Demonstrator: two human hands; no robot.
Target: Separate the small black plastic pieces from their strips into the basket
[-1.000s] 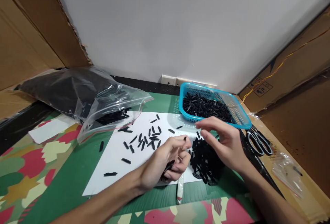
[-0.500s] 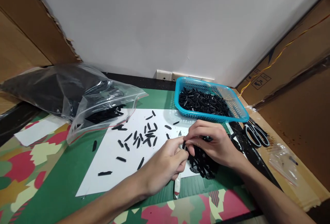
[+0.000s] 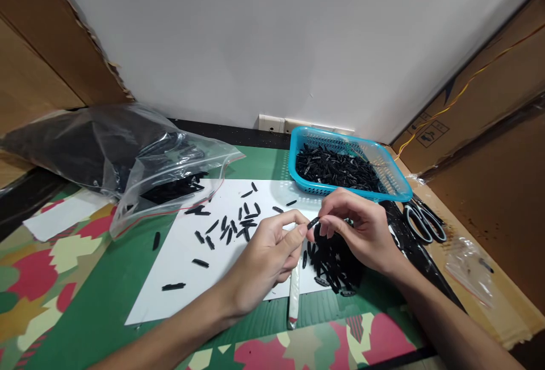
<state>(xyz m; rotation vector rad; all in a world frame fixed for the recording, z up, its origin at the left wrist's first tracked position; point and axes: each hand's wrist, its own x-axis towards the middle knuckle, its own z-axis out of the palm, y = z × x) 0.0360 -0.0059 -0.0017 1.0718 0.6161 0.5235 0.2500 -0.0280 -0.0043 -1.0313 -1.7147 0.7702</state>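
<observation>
A small black strip-like piece (image 3: 313,223) is pinched at its two ends between my hands. My left hand (image 3: 275,251) grips one end with thumb and forefinger. My right hand (image 3: 357,225) has the other end between its fingertips. Under and beside my right hand lies a heap of similar black pieces (image 3: 334,265). A white-wrapped, slim tool (image 3: 293,296) lies below my left hand, its upper part hidden. Several loose black pieces (image 3: 225,228) are scattered over the white paper (image 3: 170,307).
A blue basket (image 3: 353,193) of black pieces stands at the back right. At the left lies a clear zip bag (image 3: 128,183) filled with black pieces. Scissors (image 3: 423,222) and a small plastic bag (image 3: 468,273) lie at the right. Behind is a white wall (image 3: 255,41).
The black piece has come up between both hands and shows clearly now. My left hand has turned, its thumb now on top; my right hand has shifted slightly right and up.
</observation>
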